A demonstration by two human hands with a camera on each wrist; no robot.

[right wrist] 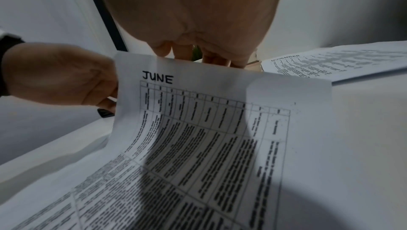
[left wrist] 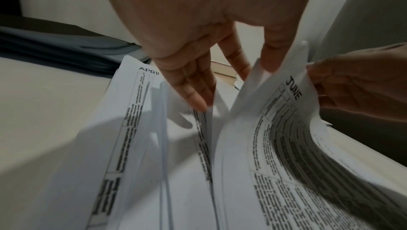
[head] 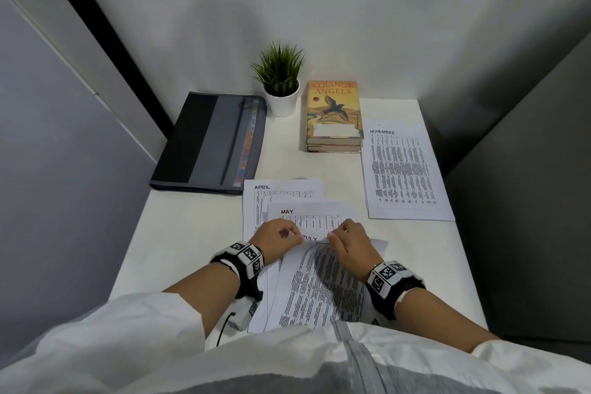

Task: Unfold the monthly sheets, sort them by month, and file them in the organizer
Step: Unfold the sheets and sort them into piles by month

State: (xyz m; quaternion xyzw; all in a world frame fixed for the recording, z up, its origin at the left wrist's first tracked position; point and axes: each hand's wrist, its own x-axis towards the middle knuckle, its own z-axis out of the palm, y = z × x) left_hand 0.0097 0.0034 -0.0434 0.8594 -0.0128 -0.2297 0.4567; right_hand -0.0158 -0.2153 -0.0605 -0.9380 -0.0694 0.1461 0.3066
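1. Left hand (head: 277, 238) and right hand (head: 351, 241) each pinch the thin, curling June sheet's (right wrist: 209, 129) top edge in their fingers.
2. It lifts over the stacked sheets (head: 287, 198) at the white counter's (head: 179, 233) near edge; bare counter lies left.

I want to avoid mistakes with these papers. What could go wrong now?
1. Both hands, left hand and right hand, lift the JUNE sheet by its top edge; a tight grip might crease it.
2. The MAY sheet and APRIL sheet lie overlapped underneath and could shift, mixing the order.
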